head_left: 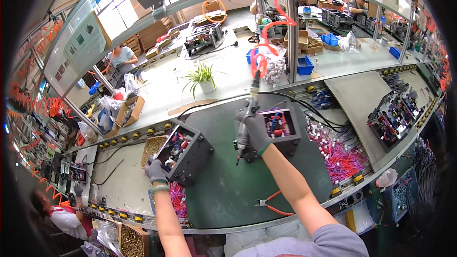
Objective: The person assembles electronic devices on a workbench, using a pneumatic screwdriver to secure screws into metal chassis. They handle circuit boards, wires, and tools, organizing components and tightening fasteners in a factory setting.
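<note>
My left hand (155, 169), in a grey glove, grips the near corner of an open black metal box (185, 152) full of coloured wires, tilted on the dark green mat (228, 190). My right hand (253, 131), also gloved, is closed around a hanging pneumatic screwdriver (245, 126) on a red coiled hose (271, 24), its tip pointing down. Right beside that hand stands a second open black box (283, 128) with red and blue wiring inside.
Red-handled pliers (271, 202) lie on the mat near me. A heap of pink and white wire leads (340, 154) sits to the right, a box of screws (152, 146) to the left. A potted plant (204, 80) and other workers are beyond.
</note>
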Demonstrator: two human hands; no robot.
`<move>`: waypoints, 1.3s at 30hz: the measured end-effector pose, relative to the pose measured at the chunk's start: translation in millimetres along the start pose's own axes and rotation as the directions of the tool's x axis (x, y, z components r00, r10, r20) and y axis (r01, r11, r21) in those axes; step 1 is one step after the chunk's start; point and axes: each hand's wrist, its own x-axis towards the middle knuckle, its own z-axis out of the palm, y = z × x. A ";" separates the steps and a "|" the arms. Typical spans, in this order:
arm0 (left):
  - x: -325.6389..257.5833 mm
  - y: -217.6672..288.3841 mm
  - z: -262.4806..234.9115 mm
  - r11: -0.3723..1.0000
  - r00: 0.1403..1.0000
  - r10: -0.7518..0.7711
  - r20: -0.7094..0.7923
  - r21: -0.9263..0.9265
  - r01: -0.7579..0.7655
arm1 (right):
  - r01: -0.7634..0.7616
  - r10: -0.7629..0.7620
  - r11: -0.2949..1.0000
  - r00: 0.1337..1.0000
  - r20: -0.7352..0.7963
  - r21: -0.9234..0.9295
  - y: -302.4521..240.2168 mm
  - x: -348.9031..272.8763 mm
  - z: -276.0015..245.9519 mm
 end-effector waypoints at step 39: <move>-239.1 -59.7 107.4 0.914 0.954 0.154 0.257 0.330 -0.237 | 0.097 0.069 0.879 0.942 -0.327 0.466 51.5 -112.8 -98.2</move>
